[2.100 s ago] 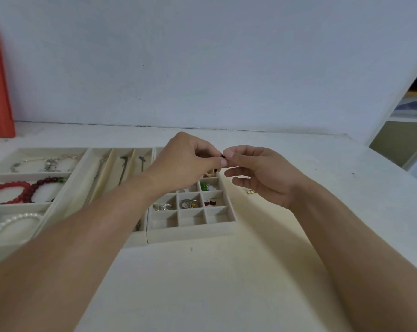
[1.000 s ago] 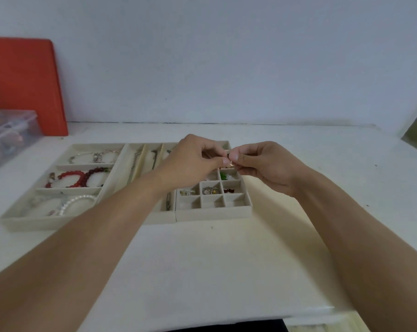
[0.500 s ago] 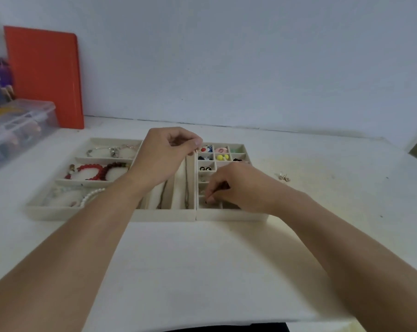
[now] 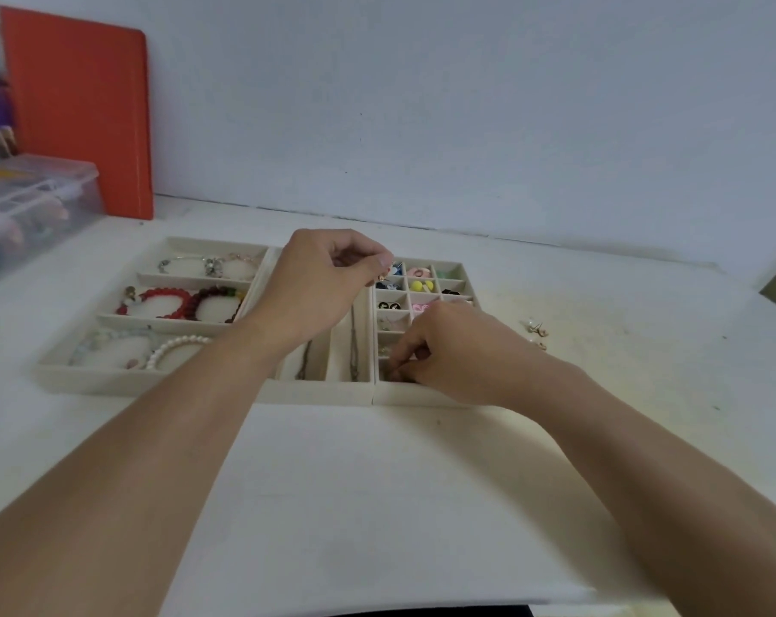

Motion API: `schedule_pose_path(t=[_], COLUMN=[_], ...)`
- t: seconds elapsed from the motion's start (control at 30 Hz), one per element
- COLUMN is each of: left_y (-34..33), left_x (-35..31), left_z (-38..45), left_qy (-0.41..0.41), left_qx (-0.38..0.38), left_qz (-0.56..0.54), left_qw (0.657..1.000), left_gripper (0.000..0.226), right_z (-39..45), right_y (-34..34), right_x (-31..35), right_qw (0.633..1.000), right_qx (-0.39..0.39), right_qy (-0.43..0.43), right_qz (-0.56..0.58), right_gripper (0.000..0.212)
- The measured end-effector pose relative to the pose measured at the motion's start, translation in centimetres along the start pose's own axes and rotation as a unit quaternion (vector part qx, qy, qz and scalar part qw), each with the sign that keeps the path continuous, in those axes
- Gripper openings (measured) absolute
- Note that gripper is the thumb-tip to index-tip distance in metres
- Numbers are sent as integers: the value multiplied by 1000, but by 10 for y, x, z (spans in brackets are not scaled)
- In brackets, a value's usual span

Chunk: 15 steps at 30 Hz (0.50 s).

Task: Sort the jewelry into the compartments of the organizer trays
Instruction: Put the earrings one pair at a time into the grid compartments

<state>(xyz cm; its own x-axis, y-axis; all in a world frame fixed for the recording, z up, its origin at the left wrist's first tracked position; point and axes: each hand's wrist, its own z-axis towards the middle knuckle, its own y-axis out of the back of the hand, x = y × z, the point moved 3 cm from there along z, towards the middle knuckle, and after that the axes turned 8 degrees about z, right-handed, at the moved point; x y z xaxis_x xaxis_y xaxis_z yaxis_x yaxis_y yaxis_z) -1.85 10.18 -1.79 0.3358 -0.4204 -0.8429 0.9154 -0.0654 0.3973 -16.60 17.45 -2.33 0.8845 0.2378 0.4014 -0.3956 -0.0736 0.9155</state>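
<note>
Right hand (image 4: pixel 453 349) fingertips down in near-left cell of grid tray (image 4: pixel 459 271), fingers curled; prob. pinching sth small, can't tell what.
Left hand (image 4: pixel 315 287) hovers over tray's far-left corner, thumb + forefinger pinching tiny earring (image 4: pixel 381 277). Loose earrings (image 4: pixel 536 331) lie on counter (image 4: pixel 377 505) right of tray; bracelet tray (image 4: pixel 88 376) at left.

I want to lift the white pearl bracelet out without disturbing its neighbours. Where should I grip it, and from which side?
Pinch the white pearl bracelet at the top of its arc, coming straight down from above. It lies flat in the near compartment of the left tray, whose walls block a side approach; the pale bead bracelet sits close on its left, so keep to the right.
</note>
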Motion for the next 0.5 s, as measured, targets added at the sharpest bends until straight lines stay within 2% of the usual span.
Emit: schedule_pose_path(t=[0.2, 0.5], left_y=[-4, -13], left_x=[-2, 2], left_z=[-4, -3], left_qy=[0, 20], left_qx=[24, 48], left_qz=[32, 55], left_qw=[999, 997], left_gripper=[6, 10], right_z=[-4, -5], right_y=[16, 13], right_x=[-15, -24], right_qw=[997, 997], right_qx=[-58, -17], right_qy=[-28, -20], right_qz=[50, 79], right_gripper=[16, 5])
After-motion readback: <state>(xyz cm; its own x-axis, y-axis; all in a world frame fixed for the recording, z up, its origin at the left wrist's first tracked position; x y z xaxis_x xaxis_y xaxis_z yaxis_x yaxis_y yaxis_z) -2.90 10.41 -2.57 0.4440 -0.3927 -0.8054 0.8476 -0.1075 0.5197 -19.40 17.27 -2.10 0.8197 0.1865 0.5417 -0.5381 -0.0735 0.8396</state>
